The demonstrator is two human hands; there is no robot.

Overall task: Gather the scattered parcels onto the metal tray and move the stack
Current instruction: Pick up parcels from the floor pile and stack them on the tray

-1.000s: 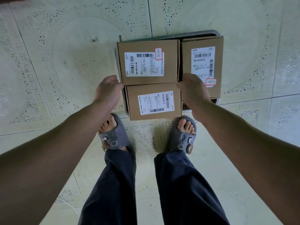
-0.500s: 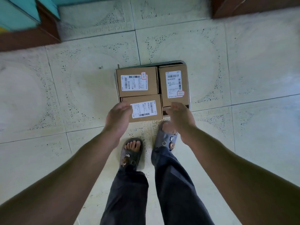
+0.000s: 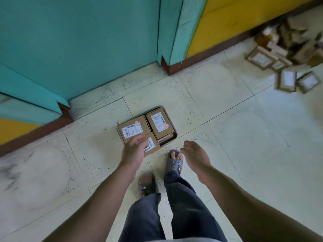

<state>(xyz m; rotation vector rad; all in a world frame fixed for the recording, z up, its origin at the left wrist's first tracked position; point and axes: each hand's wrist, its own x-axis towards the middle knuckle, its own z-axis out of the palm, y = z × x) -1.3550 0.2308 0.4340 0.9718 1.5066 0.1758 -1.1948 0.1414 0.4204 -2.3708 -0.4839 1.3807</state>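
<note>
The metal tray (image 3: pixel 173 135) lies on the tiled floor ahead of my feet. Three brown parcels with white labels sit on it: one at the left (image 3: pixel 133 131), one at the right (image 3: pixel 160 123), and a nearer one (image 3: pixel 152 145) partly hidden by my left hand. My left hand (image 3: pixel 133 151) hovers above that near parcel with relaxed fingers, holding nothing. My right hand (image 3: pixel 194 154) hangs to the right of the tray, fingers loose, also holding nothing.
Several more parcels (image 3: pixel 286 80) lie scattered on the floor at the far right by a yellow wall. A teal door and frame (image 3: pixel 78 49) stand behind the tray. My sandalled feet (image 3: pixel 174 161) are just short of the tray.
Both hands have let go of the tray's sides and lifted away. The view has risen and pulled back, so the tray looks smaller and the wall and far parcels have come into sight.
</note>
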